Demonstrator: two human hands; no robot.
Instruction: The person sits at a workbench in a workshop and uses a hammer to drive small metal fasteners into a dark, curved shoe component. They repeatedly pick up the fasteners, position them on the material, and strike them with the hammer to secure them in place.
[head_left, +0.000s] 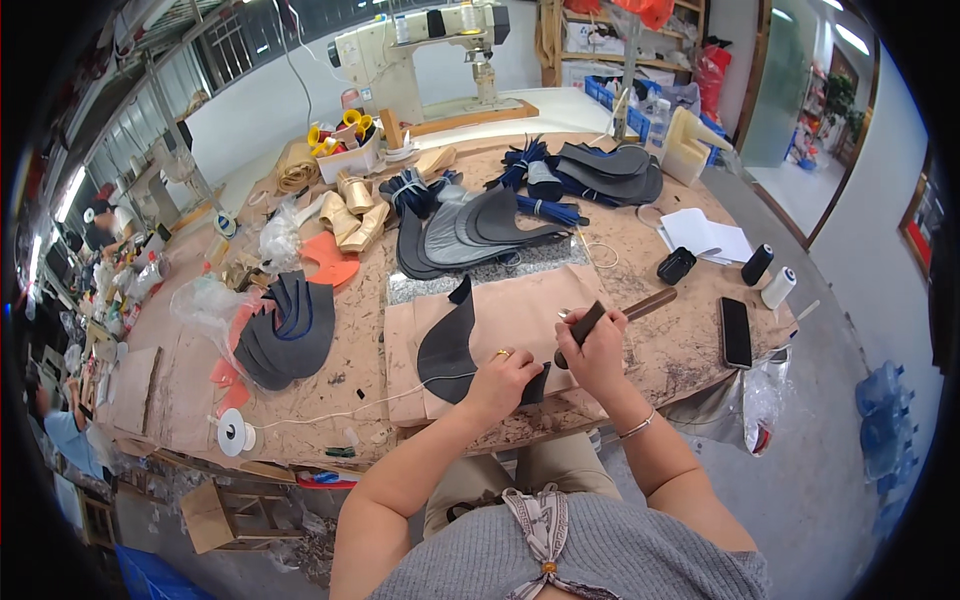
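A dark grey curved piece of material (447,345) lies on a tan board (530,305) in front of me. Bent over its near right part is my left hand (500,385), fingers drawn together on the edge; exactly what they pinch is partly hidden. A thin white cord (345,410) runs from a white spool (236,432) across the piece to that hand. To the right, just above the board, my right hand (594,350) is wrapped round a hammer (652,303) close to its dark head, its wooden handle pointing away to the right.
Stacks of dark curved pieces lie at left (290,335) and beyond the board (480,232). A black phone (736,333), thread spools (778,287) and white paper (706,235) lie at right. A sewing machine (420,70) stands behind; water bottles (884,420) stand on the floor.
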